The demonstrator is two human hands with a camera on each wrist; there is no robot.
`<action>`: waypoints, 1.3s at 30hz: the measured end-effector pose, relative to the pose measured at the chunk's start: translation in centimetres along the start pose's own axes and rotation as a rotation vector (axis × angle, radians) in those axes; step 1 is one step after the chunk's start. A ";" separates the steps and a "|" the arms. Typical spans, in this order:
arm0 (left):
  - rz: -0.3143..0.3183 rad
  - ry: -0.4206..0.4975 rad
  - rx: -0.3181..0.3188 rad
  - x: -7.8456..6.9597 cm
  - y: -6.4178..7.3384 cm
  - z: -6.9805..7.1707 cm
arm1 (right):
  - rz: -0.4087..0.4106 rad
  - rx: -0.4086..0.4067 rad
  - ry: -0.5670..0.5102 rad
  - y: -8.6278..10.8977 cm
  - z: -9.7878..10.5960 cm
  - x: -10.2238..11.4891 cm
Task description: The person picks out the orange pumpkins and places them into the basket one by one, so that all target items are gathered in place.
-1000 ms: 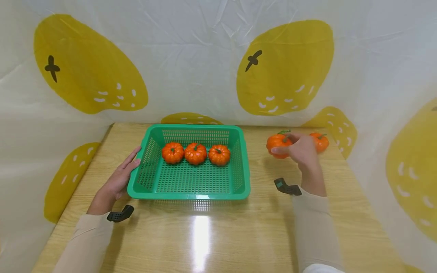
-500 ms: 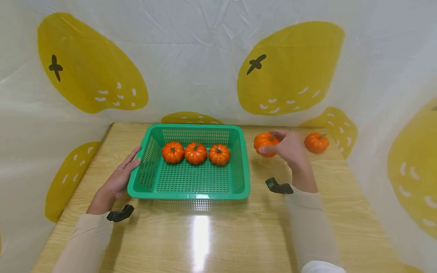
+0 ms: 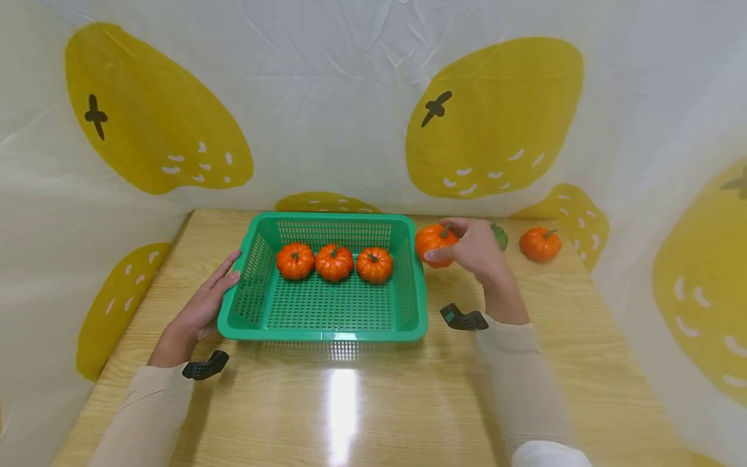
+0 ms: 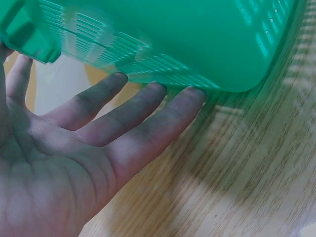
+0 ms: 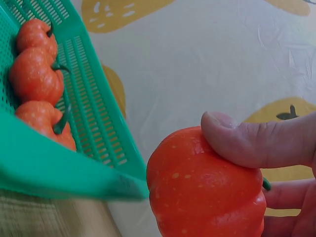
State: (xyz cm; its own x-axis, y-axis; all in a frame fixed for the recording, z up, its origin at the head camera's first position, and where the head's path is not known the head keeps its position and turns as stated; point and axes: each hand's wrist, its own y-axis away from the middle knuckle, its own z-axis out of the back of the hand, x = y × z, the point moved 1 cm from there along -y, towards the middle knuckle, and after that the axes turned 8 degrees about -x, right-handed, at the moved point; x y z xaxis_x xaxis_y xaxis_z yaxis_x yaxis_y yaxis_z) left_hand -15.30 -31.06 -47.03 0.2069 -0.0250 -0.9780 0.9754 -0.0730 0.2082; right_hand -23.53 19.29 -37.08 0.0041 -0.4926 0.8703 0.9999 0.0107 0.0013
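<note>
A small pumpkin (image 3: pixel 433 241) is pinched in the grip of the right hand (image 3: pixel 475 250), raised just beside the basket (image 3: pixel 323 334) rim. It is judged light, rigid and smooth; the ribbed sides suit holding. The left hand (image 3: pixel 201 305) lies flat-fingered against the basket's side.

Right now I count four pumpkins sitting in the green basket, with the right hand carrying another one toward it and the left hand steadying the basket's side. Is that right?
Not quite: the green basket holds three pumpkins, not four, as the head view shows. The rest stands: the right hand grips another pumpkin just beside the basket's right rim, and the left hand rests flat against its left side.
</note>
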 end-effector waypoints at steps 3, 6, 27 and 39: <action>0.002 0.002 -0.004 0.0 0.1 -0.1 | 0.010 0.016 0.009 -0.1 -0.5 0.3; 0.006 0.003 -0.008 0.0 0.1 -0.2 | 0.021 0.028 0.024 -0.2 -1.1 0.7; 0.003 0.002 -0.010 0.0 0.1 -0.1 | 0.061 0.139 0.025 -0.1 -4.5 3.3; 0.003 -0.001 -0.010 0.0 0.1 0.0 | 0.112 0.183 0.066 0.1 -6.0 4.3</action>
State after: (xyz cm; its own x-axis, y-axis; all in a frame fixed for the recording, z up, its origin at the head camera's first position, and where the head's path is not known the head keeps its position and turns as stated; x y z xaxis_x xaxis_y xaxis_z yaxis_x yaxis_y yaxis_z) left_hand -15.15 -31.03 -46.99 0.2098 -0.0266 -0.9774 0.9754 -0.0628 0.2111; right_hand -23.36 11.94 -36.31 0.1219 -0.5355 0.8357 0.9747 0.2237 0.0012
